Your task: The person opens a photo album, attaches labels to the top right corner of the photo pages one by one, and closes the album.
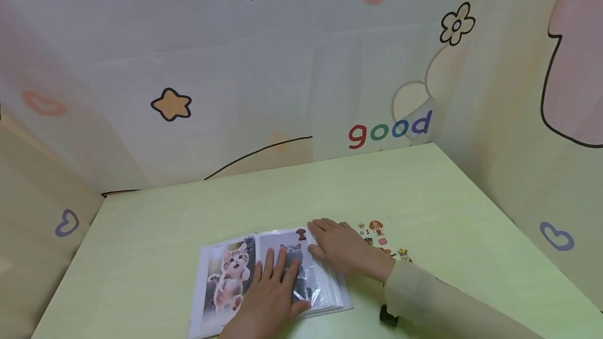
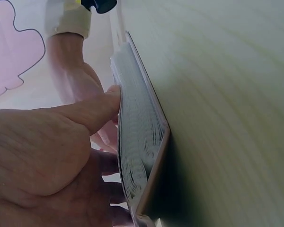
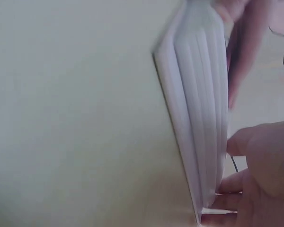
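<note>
A photo album point(image 1: 200, 276) lies spread on the table, a kitten picture point(image 1: 231, 276) on its left page. On the right page, under a glossy clear sleeve, is a grey cat picture point(image 1: 301, 289) with a small brown dog sticker point(image 1: 301, 234) above it. My left hand point(image 1: 268, 292) rests on the right page with its fingers spread, partly covering the cat. My right hand point(image 1: 341, 247) touches that page's upper right edge, fingers extended. From the right wrist view, the fingers point(image 3: 227, 202) of this hand reach the edge of the thick page stack point(image 3: 201, 94).
A sheet of cartoon dog stickers point(image 1: 382, 241) lies to the right of the album, partly behind the right forearm. A small black object point(image 1: 388, 316) shows beside the right sleeve point(image 1: 438, 297). Printed cloth walls point(image 1: 259, 67) stand around the pale green table point(image 1: 155, 224).
</note>
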Motion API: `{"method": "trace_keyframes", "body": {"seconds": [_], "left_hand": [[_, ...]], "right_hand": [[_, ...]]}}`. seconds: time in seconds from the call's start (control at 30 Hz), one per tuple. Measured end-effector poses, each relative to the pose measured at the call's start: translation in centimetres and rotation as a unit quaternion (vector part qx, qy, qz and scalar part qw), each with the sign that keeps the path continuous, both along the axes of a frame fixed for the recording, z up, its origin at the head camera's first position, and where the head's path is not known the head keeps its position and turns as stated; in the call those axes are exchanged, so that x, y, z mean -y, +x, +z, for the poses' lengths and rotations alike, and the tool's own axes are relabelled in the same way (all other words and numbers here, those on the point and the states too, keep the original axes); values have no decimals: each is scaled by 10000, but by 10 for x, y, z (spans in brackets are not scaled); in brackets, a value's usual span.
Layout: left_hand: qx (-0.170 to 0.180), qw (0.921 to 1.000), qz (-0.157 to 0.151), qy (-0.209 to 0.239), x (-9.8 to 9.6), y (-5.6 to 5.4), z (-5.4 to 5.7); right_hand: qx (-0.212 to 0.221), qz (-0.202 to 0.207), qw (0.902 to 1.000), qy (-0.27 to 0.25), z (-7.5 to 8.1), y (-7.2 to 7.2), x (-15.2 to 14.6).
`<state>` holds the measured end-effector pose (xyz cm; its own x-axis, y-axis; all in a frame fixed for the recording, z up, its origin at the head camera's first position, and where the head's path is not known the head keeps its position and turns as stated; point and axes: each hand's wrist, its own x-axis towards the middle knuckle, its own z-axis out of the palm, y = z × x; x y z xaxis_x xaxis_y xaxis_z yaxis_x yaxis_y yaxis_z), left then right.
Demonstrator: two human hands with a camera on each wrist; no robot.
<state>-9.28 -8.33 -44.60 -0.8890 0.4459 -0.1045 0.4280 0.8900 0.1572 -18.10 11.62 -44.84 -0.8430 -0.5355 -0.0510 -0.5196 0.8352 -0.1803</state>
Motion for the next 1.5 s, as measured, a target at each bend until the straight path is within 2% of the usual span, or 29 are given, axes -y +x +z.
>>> {"method": "trace_keyframes", "body": {"seconds": [0.1,0.23,0.47,0.67,0.93,1.07,1.17,1.5], "left_hand": [[101,9999,29,1,-1,0,2],[259,9996,120,44,-4,1,5],[220,9993,247,154,-7,1,6],[350,9989,245,193,-7,0,7],[690,9961,302,468,-4,-1,11],[658,9950,322,672,-2,0,13],[568,9953,218,759,-1,1,15],[293,9942,-415,950,-1,6,22]], "right_hand": [[106,-103,9999,-55,-1,-5,-3],[157,21,9995,-282,-2,-7,-6],[231,196,9973,-667,-4,-9,-11],[441,236,9951,-851,-2,-11,-14],[611,308,9923,-1033,0,-14,-19],[630,389,9912,-1097,3,-13,-20],[580,483,9907,-1130,4,-13,-21],[577,504,9896,-1215,1,-14,-22]]}}
